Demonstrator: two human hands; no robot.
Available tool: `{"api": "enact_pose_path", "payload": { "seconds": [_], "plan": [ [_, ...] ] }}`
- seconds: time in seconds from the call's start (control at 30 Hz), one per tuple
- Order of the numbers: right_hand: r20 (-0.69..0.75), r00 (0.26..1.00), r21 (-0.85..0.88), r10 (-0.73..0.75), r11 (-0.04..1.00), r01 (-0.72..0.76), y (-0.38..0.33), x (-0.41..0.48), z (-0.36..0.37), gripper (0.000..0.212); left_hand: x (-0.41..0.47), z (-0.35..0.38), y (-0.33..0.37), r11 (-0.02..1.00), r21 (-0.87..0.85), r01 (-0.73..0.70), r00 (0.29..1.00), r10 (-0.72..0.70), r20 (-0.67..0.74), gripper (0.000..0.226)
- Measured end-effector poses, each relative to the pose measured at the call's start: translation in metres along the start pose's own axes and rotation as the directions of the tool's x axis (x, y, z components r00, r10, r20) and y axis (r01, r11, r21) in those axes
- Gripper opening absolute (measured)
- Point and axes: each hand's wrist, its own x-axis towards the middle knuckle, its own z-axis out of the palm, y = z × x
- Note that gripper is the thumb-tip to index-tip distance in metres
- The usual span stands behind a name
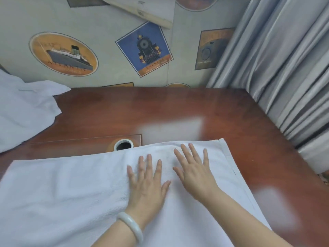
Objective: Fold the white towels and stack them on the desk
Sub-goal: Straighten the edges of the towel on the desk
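So a white towel (62, 189) is spread flat along the near edge of the desk (178, 107), with its far hem laid just beside the cable hole (123, 145). The left hand (147, 184), a pale bangle (130, 225) worn on its wrist, and the right hand (194, 173) are pressed palm-down on it side by side, fingers splayed wide, nothing gripped. A rumpled towel pile (26, 111) is heaped at the far left corner, well apart.

Reddish wooden desk (222, 111): flat white towel (71, 189) near edge, crumpled towels (23, 111) far left.
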Motion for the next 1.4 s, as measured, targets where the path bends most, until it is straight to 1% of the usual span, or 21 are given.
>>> {"api": "enact_pose_path", "payload": {
  "seconds": [0.07,0.17,0.27,0.4,0.43,0.53,0.6,0.63,0.67,0.7,0.77,0.8,0.87,0.93,1.03,1.1,1.17,1.2,1.23,1.33,1.4],
  "plan": [
    [0.105,0.994,0.027,0.001,1.000,-0.004,0.030,0.012,0.016,0.088,-0.012,0.006,-0.021,0.999,0.044,-0.027,1.000,0.027,-0.006,0.062],
    [0.065,0.996,0.053,0.060,0.997,-0.063,0.092,0.011,0.020,0.088,-0.011,0.005,-0.027,0.998,0.041,-0.040,0.999,0.040,0.012,0.061],
    [0.063,0.994,0.014,0.092,0.996,-0.093,0.107,0.018,0.004,0.098,-0.010,0.009,-0.024,0.997,0.032,-0.066,0.998,0.066,0.011,0.062],
    [0.036,0.999,-0.130,-0.018,0.991,0.022,0.084,0.026,0.001,0.077,-0.014,0.010,-0.034,0.992,0.025,-0.127,0.992,0.126,0.029,0.062],
    [0.071,0.997,-0.108,0.020,0.994,-0.013,0.091,0.023,0.006,0.076,-0.017,0.008,-0.034,0.990,0.022,-0.140,0.989,0.139,0.043,0.062],
    [0.128,0.941,0.045,0.313,0.946,-0.321,0.115,0.030,0.011,0.071,-0.017,0.004,-0.033,0.992,0.023,-0.124,0.991,0.123,0.043,0.062],
    [0.046,0.880,0.103,0.473,0.874,-0.475,0.103,0.044,0.002,0.064,-0.018,0.003,-0.030,0.994,0.029,-0.109,0.993,0.108,0.041,0.062],
    [-0.043,0.870,0.141,0.492,0.865,-0.482,0.085,0.049,-0.003,0.063,-0.018,0.003,-0.029,0.993,0.029,-0.112,0.993,0.111,0.039,0.063],
    [-0.135,0.894,0.159,0.426,0.900,-0.405,0.059,0.051,-0.007,0.065,-0.018,0.003,-0.030,0.993,0.025,-0.118,0.992,0.117,0.039,0.063],
    [-0.187,0.939,0.142,0.288,0.954,-0.264,0.029,0.049,-0.007,0.066,-0.017,0.003,-0.030,0.992,0.018,-0.124,0.991,0.123,0.050,0.063],
    [-0.145,0.989,0.081,0.027,0.997,-0.015,-0.029,0.033,0.008,0.065,-0.013,0.000,-0.038,0.986,0.043,-0.159,0.987,0.157,0.037,0.061],
    [-0.083,0.997,0.076,-0.008,0.997,0.014,-0.051,0.026,0.018,0.065,-0.010,-0.003,-0.047,0.982,0.060,-0.180,0.984,0.179,0.020,0.059],
    [0.016,0.999,0.066,0.048,0.997,-0.049,-0.070,0.018,0.035,0.066,-0.010,-0.009,-0.077,0.976,0.089,-0.197,0.980,0.196,0.021,0.056],
    [0.026,0.997,0.021,0.076,0.997,-0.076,-0.067,0.016,0.045,0.065,-0.015,-0.013,-0.125,0.983,0.097,-0.156,0.988,0.155,0.021,0.058],
    [0.023,0.999,0.020,0.049,0.999,-0.050,-0.065,0.017,0.041,0.066,-0.030,-0.024,-0.201,0.999,0.040,0.021,0.999,-0.022,0.025,0.068],
    [0.043,0.997,0.020,0.062,0.998,-0.062,-0.068,0.016,0.038,0.066,-0.038,-0.034,-0.240,0.985,0.039,0.167,0.986,-0.168,0.022,0.074],
    [0.055,0.996,0.020,0.069,0.997,-0.070,-0.070,0.015,0.035,0.066,-0.040,-0.042,-0.253,0.954,0.056,0.294,0.955,-0.296,0.022,0.077],
    [0.062,0.995,0.020,0.073,0.997,-0.075,-0.070,0.015,0.034,0.066,-0.037,-0.046,-0.246,0.949,0.078,0.307,0.952,-0.307,-0.001,0.077],
    [0.063,0.995,0.022,0.076,0.997,-0.078,-0.069,0.015,0.033,0.066,-0.036,-0.046,-0.233,0.958,0.103,0.266,0.964,-0.265,-0.019,0.076],
    [0.076,0.994,0.021,0.082,0.996,-0.084,-0.070,0.016,0.032,0.066,-0.046,-0.033,-0.192,0.990,0.137,-0.034,0.999,0.036,-0.009,0.062],
    [0.078,0.994,0.020,0.075,0.997,-0.077,-0.071,0.015,0.031,0.066,-0.049,-0.029,-0.194,0.994,0.087,-0.070,0.996,0.065,0.063,0.061]
  ]
}}
